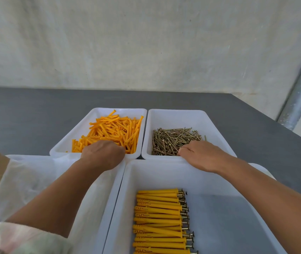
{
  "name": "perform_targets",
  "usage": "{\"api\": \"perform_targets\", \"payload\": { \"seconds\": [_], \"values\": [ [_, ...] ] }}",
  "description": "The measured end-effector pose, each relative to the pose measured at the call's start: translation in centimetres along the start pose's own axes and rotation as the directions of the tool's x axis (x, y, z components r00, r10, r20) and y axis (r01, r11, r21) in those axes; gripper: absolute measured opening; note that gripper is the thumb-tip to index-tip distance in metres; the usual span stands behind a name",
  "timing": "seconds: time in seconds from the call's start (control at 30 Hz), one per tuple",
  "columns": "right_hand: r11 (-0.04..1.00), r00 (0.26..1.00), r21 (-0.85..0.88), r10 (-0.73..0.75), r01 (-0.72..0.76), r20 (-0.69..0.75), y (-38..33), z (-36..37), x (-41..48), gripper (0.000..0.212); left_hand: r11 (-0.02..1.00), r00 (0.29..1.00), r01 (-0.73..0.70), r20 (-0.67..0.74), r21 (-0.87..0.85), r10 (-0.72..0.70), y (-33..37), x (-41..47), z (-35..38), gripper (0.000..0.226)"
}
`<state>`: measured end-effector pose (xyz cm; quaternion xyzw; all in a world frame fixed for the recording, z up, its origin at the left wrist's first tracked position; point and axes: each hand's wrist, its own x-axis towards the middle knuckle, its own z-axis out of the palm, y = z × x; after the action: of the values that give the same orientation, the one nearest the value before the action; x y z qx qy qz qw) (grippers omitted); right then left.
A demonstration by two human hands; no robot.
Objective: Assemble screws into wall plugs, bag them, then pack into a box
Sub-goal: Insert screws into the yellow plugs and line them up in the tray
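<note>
So my left hand (103, 154) is down in the plugs (113, 129), centre frame, with the fingers buried, so I can't tell if I've got one. Just right of it my right hand (199, 155) curls onto the near edge of the screws (173, 140), grip unclear too. Both piles point every which way, so I'd guess each pick needs turning.

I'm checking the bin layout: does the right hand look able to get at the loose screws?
Likely yes. The right hand reaches over the near rim of the open tray, fingertips at the screws, with nothing between them.
</note>
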<state>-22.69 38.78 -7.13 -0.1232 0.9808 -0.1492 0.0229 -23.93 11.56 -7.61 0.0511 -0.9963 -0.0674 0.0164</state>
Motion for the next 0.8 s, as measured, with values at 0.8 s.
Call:
{"api": "perform_targets", "payload": {
  "seconds": [0.8],
  "values": [
    [0.993,0.997,0.104,-0.057,0.051,0.055,-1.0,-2.7,-1.6,0.033,0.84,0.949,-0.206,-0.311,-0.502,0.048,3.3,-2.8,-3.2,0.035]
  ]
}}
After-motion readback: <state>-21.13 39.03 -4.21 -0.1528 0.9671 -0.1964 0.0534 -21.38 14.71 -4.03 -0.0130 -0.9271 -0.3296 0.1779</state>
